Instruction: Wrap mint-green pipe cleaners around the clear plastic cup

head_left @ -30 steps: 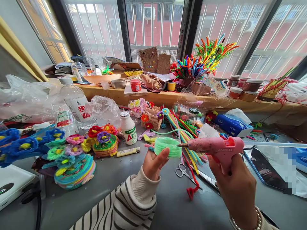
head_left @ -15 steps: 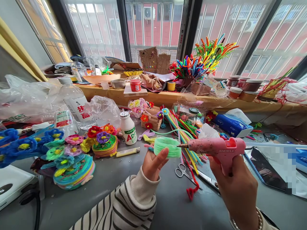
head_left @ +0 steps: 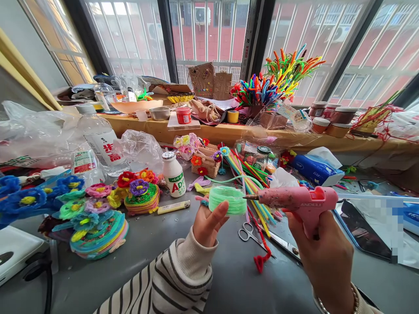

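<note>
My left hand [head_left: 211, 222] is closed around a small round clear container wrapped in light green pipe cleaner [head_left: 227, 200], its thumb on the near side. A loose green strand [head_left: 235, 178] trails from it over the table. In my right hand [head_left: 327, 253] is a pink glue gun [head_left: 303, 201], gripped by its handle. The gun's nozzle is at the right side of the green container; whether it touches cannot be told. Below the gun lie scissors [head_left: 248, 232] and a red pipe cleaner [head_left: 262, 253] with a curled end.
Colourful pipe-cleaner flowers [head_left: 91, 213] and a white bottle [head_left: 173, 174] stand to the left, beside a lighter [head_left: 173, 207]. Bundled pipe cleaners [head_left: 252, 183] lie behind my hands. A blue tissue pack [head_left: 314, 170] and a dark phone [head_left: 363, 231] are on the right.
The view has shifted slightly. Both hands keep nearly the same pose, with the glue gun's nozzle still at the green container's right side.
</note>
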`<action>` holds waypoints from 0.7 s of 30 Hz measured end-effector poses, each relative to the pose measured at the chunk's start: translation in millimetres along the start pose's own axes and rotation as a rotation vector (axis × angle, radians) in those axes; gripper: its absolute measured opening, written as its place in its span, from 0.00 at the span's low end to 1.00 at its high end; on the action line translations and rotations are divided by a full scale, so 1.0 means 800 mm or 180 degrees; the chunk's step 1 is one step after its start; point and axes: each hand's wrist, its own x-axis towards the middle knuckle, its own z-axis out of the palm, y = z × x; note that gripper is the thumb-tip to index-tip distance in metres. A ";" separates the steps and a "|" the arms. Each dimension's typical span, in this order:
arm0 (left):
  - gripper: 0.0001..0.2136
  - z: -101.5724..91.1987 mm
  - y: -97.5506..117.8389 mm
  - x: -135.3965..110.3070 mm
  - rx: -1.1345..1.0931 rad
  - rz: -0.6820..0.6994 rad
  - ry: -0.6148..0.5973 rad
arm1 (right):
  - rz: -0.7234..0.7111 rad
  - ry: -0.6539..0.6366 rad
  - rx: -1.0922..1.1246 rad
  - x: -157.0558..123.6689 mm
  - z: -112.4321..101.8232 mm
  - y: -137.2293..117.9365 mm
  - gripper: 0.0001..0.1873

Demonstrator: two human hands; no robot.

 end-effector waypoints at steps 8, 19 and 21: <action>0.21 -0.002 0.000 0.000 0.0024 -0.0012 -0.0006 | -0.0003 -0.0003 0.0019 0.000 0.001 0.003 0.16; 0.20 0.004 0.003 -0.001 -0.0071 0.0089 -0.0172 | -0.0010 0.0007 0.0074 0.002 -0.001 0.002 0.17; 0.20 0.005 0.003 -0.001 -0.0078 0.0095 -0.0200 | 0.0002 0.0001 0.0072 0.002 -0.002 0.003 0.17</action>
